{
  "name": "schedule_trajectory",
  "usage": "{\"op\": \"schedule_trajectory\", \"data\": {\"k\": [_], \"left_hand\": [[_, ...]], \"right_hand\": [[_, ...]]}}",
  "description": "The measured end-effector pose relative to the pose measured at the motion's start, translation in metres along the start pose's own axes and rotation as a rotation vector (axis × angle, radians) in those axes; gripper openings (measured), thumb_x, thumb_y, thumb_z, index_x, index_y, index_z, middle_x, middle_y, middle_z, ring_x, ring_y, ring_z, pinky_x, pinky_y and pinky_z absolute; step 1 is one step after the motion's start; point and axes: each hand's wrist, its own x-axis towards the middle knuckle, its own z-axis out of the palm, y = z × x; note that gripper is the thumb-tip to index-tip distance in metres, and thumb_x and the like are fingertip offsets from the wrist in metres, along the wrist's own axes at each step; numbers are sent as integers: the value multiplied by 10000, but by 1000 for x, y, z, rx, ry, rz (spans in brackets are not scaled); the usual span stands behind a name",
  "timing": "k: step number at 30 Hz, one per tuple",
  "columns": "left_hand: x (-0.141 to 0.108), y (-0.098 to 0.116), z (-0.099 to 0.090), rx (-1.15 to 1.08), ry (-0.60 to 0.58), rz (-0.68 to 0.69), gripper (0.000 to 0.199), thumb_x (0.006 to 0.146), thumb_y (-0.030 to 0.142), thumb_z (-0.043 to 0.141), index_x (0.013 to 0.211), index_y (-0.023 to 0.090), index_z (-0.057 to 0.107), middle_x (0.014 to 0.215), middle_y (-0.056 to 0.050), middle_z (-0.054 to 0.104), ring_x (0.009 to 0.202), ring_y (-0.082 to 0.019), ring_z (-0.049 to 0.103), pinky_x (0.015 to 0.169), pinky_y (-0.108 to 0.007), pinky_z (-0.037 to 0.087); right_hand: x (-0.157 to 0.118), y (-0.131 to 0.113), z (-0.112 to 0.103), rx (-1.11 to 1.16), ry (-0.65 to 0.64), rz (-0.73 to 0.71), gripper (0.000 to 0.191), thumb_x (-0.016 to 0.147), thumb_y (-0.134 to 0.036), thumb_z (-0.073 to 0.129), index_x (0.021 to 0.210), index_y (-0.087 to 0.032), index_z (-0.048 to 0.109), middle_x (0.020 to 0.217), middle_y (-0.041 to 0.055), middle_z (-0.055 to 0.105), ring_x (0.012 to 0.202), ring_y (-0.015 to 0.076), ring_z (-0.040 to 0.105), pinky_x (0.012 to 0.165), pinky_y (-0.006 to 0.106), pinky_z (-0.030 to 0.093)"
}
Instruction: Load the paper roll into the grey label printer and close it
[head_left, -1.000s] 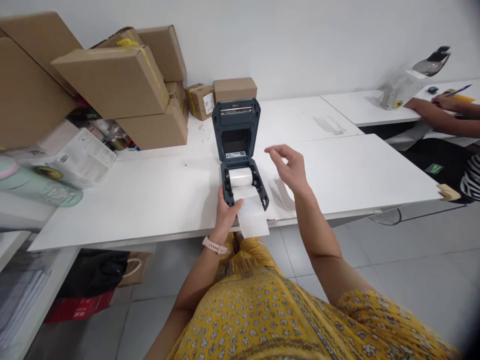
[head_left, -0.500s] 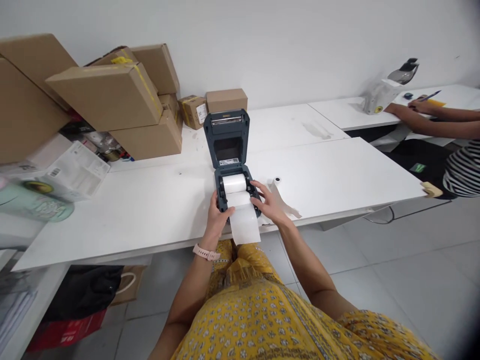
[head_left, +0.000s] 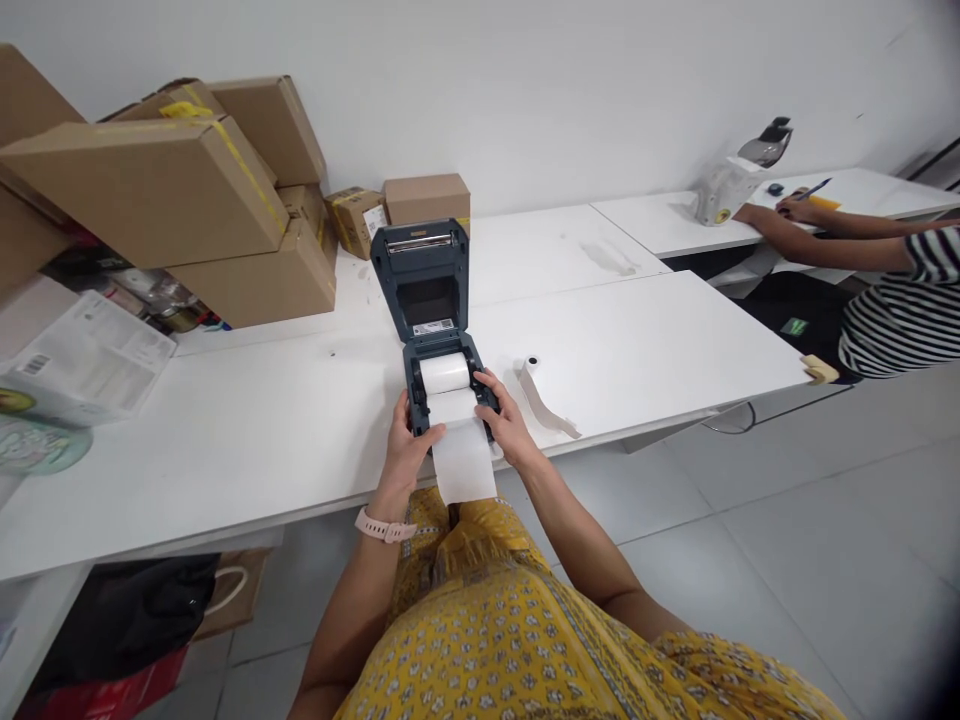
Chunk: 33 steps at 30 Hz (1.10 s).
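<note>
A dark grey label printer stands on the white table with its lid raised. Inside it sits a white label roll, and a strip of label paper runs out over the front toward my lap. My left hand is closed round the printer's left front side, its thumb at the strip's left edge. On the other side, my right hand grips the right front of the body, with the index finger on the rim near the roll and the thumb by the strip's right edge.
A small partly unrolled paper roll lies to the printer's right. Stacked cardboard boxes stand at the left, with two smaller cartons behind the printer. At the far right, a co-worker's hand holds a pen beside a white box.
My view has turned slightly to the right, so the table things appear further left. Both hands stay at the printer's sides, and the lid remains raised.
</note>
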Motion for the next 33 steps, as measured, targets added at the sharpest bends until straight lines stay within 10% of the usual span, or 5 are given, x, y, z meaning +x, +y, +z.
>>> {"op": "schedule_trajectory", "data": {"k": [17,25,28,33], "left_hand": [[-18,2,20,-103,25,23,1106,646,378,985,1580,298,398,1577,-143,560,1445,-365,557,1189,-538,483],[-22,5,18,-133,-29,30,1197,644,408,989,1635,279,331,1633,-149,510,1498,-369,504,1248,-521,427],[-26,3,15,-176,-46,9,1265,618,400,1002,1658,264,295,1644,-164,494,1519,-376,478,1263,-526,402],[-37,-10,13,-267,-55,-42,1296,633,402,990,1681,251,243,1629,-187,514,1510,-392,491,1264,-553,391]], "right_hand": [[7,-5,-3,74,97,-36,625,840,-362,600,1457,-266,558,1601,103,543,1522,329,467,1267,598,362],[162,-134,-32,-274,239,-599,702,992,-767,399,1540,-329,433,1685,90,421,1645,318,229,1312,618,236],[215,-174,-21,-412,101,-606,759,992,-833,275,1398,-275,590,1483,125,629,1514,342,451,1263,579,348],[184,-175,-11,-478,59,-651,755,1059,-736,154,1174,-255,724,1222,91,753,1213,289,678,1119,503,510]]}}
